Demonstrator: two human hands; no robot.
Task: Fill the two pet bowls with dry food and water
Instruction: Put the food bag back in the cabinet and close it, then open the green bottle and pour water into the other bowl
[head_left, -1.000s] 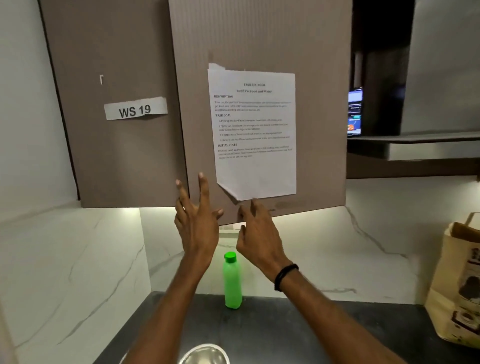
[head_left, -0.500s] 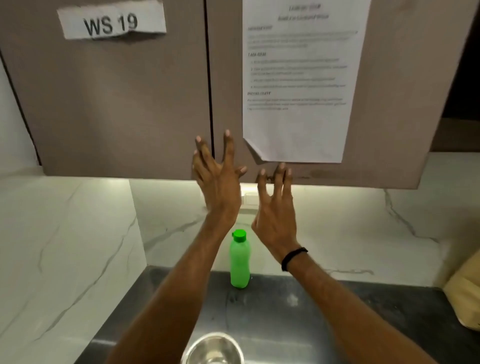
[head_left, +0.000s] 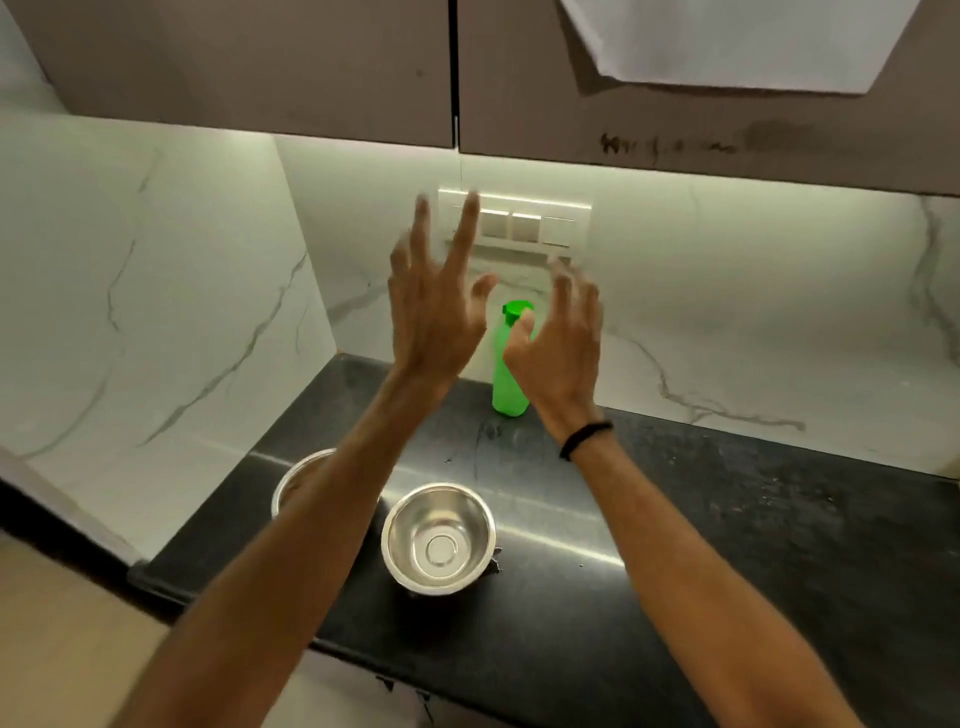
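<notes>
Two empty steel bowls stand on the black counter (head_left: 727, 545). One bowl (head_left: 439, 538) is in full view near the middle. The other bowl (head_left: 298, 475) sits to its left, mostly hidden behind my left forearm. A green bottle (head_left: 506, 384) with a green cap stands upright by the back wall. My left hand (head_left: 434, 312) and my right hand (head_left: 563, 343) are raised in the air above the counter, fingers spread, holding nothing. My right hand partly covers the bottle without gripping it.
Brown wall cabinets (head_left: 311, 67) hang overhead, with a paper sheet (head_left: 727, 41) taped to the right door. A switch panel (head_left: 524, 223) is on the marble back wall. A marble side wall (head_left: 130, 291) closes off the counter's left end.
The view has tilted down from the cabinet doors to the counter, bringing both bowls into sight. Both hands have dropped lower, still spread and empty. The paper bag at the right is out of frame.
</notes>
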